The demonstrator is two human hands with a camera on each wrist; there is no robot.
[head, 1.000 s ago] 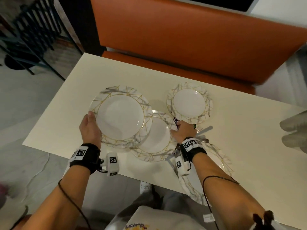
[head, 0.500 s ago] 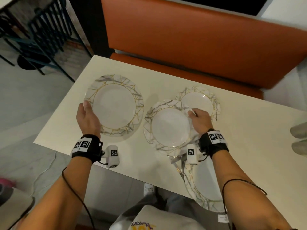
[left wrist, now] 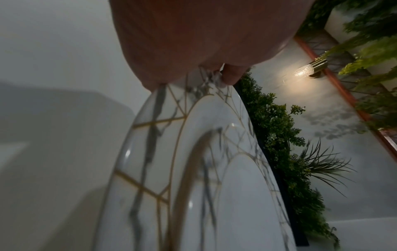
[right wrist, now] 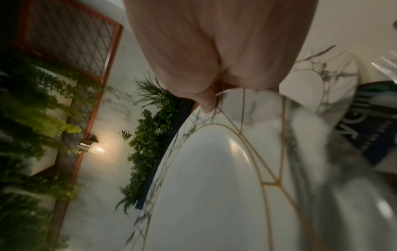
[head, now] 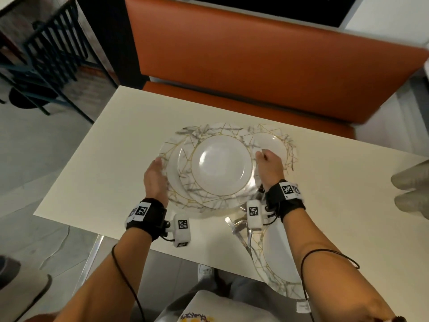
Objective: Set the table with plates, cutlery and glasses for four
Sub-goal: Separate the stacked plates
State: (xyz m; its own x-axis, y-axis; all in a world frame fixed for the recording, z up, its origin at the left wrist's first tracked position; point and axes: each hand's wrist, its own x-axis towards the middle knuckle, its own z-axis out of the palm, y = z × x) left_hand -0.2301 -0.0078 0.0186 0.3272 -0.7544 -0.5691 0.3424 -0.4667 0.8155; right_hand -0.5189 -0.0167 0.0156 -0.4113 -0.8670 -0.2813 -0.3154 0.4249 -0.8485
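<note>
Two large marble-and-gold plates overlap at the middle of the white table (head: 111,159). My left hand (head: 155,175) grips the left rim of the lower large plate (head: 172,175), its thumb (left wrist: 230,76) on that rim (left wrist: 150,152). My right hand (head: 267,164) pinches the right rim of the upper large plate (head: 220,166), thumb (right wrist: 206,101) on top of the plate (right wrist: 204,169). A small matching plate (head: 271,146) lies just behind my right hand. A further large plate (head: 282,263) sits at the near edge under my right forearm, with cutlery (head: 241,231) beside it.
An orange bench (head: 255,66) runs along the far side of the table. Dark metal chairs (head: 46,54) stand on the floor to the left. Blurred grey shapes (head: 413,187) show at the right edge. Bare tabletop lies to the left and far right.
The two large plates, side by side half a second ago, now overlap: my right hand brought its plate left over the one in my left hand.
</note>
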